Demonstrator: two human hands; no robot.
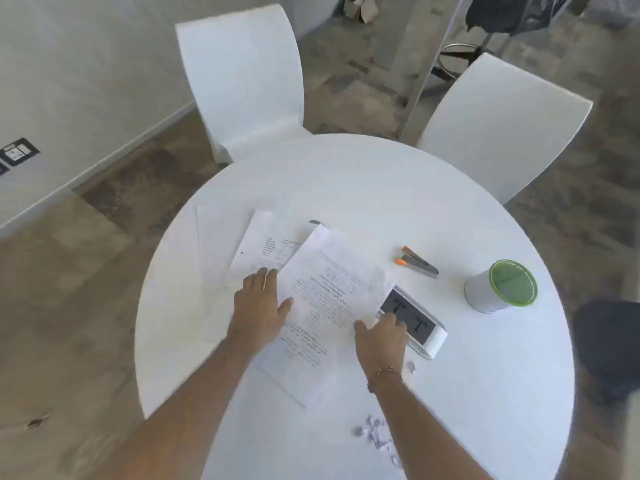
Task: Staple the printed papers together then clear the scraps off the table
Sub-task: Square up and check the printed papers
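A printed sheet (325, 299) lies tilted in the middle of the round white table (346, 174). A second printed sheet (263, 244) lies partly under it to the left. My left hand (258, 306) rests flat, fingers apart, on the left edge of the papers. My right hand (381, 337) presses on the top sheet's right edge, fingers touching a white digital clock (415, 323). A grey and orange stapler (417, 261) lies beyond, untouched. Crumpled paper scraps (375, 434) sit near the table's front edge, and one small scrap (411, 366) lies by my right wrist.
A white mesh cup with a green rim (498, 287) stands at the right. Two white chairs (242, 81) (498, 126) stand behind the table. A dark seat (606, 344) sits at the right edge. A blank sheet (214, 237) lies at the left.
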